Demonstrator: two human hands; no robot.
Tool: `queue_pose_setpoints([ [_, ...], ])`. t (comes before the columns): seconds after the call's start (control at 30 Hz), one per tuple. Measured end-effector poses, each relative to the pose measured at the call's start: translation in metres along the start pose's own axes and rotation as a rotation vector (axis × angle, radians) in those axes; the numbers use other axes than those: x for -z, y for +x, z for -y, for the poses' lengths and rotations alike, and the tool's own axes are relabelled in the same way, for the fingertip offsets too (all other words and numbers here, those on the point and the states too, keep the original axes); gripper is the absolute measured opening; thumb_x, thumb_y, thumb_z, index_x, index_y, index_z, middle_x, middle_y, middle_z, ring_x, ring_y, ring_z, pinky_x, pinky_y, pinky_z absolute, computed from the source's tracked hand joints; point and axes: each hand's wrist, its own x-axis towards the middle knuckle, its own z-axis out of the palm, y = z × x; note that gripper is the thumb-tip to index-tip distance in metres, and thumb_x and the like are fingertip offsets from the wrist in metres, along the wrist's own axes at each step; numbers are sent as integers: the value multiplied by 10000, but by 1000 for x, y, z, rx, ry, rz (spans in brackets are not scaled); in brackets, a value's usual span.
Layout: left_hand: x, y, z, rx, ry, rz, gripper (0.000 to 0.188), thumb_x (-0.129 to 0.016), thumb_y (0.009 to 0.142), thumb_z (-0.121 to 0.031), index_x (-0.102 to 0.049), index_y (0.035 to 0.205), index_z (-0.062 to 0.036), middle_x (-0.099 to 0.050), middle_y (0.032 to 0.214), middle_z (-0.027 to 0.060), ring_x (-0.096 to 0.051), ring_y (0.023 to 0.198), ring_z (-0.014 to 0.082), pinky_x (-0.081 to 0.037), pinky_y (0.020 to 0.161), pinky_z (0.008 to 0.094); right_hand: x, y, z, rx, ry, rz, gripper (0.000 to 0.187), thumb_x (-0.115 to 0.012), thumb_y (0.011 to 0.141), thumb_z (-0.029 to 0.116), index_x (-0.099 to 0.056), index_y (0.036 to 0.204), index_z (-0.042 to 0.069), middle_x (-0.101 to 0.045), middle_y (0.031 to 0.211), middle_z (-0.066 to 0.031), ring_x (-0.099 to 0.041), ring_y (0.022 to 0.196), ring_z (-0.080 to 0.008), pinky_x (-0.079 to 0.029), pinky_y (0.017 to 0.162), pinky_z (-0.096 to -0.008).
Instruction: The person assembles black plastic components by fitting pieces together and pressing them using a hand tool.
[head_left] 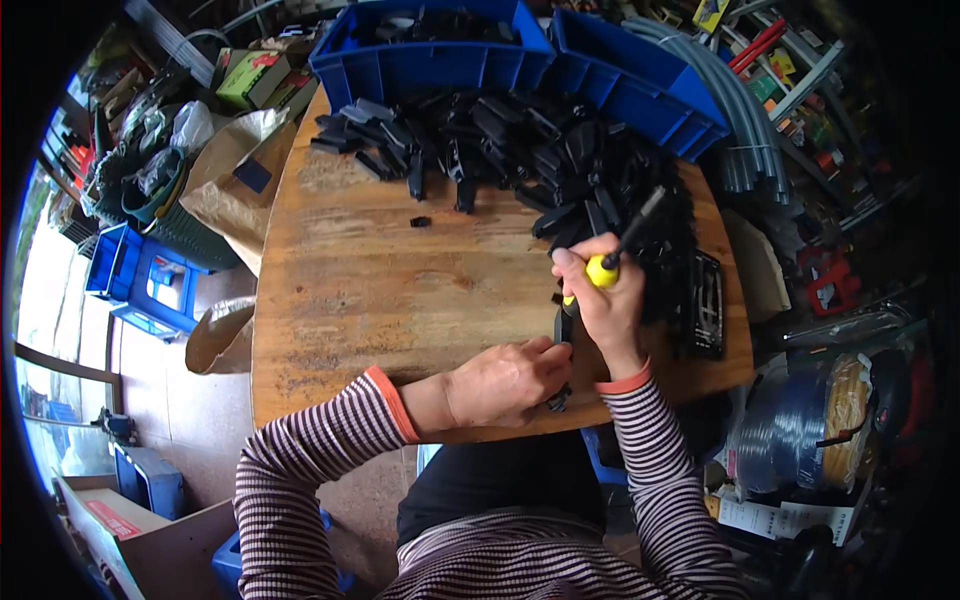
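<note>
My right hand (610, 300) is wrapped round a yellow-and-black hand tool (598, 272), its thumb on top. One dark end of the tool sticks up and away to the right; its lower end is mostly hidden by my fingers. At the near edge of the table, my left hand (510, 382) is closed on a small black plastic part (562, 328) that shows upright beside its fingertips. The two hands are close together, with the tool's lower end near that part. Beyond them lies a large heap of black plastic parts (490, 125).
Two blue bins (430, 72) (640, 85) stand along the table's far edge, the left one holding dark parts. A single small black piece (420, 222) lies mid-table. On the right rests a black flat packet (708, 305). Brown paper bags (235, 180) stand left of the wooden table (340, 270).
</note>
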Motion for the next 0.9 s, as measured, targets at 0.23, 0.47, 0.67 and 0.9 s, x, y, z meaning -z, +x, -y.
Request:
queue_pose_setpoints([
  [0.23,9,21,9,-139,117,-61,441,-658,679,-114,-610,1106,-13,-584,1131,128,-580,1020,292,-548,771,364,47,-12,-8,64,-485,27,141,-736,774,67,-620,838,20,-639,794,-102,-633,722,-235,-500,636,-327],
  [0.47,74,-16,31,171,-126,-152,355,-715,747,-59,-629,1091,-61,-643,1021,87,-645,976,254,-562,745,352,40,-28,-21,140,-711,187,158,-749,737,75,-648,850,31,-604,842,-130,-627,775,-333,-505,670,-398],
  [0.67,214,44,143,319,181,-709,293,-738,791,-44,-616,1056,-64,-664,920,68,-668,798,194,-560,699,318,39,-26,-18,106,-749,255,209,-769,709,46,-648,874,2,-625,857,-145,-638,776,-332,-513,672,-388],
  [0.9,248,97,217,259,858,-717,317,-684,824,-182,-608,1117,-84,-686,904,115,-691,794,269,-573,648,362,28,-29,-21,147,-827,218,228,-763,697,23,-635,885,16,-633,852,-141,-641,771,-337,-526,669,-397],
])
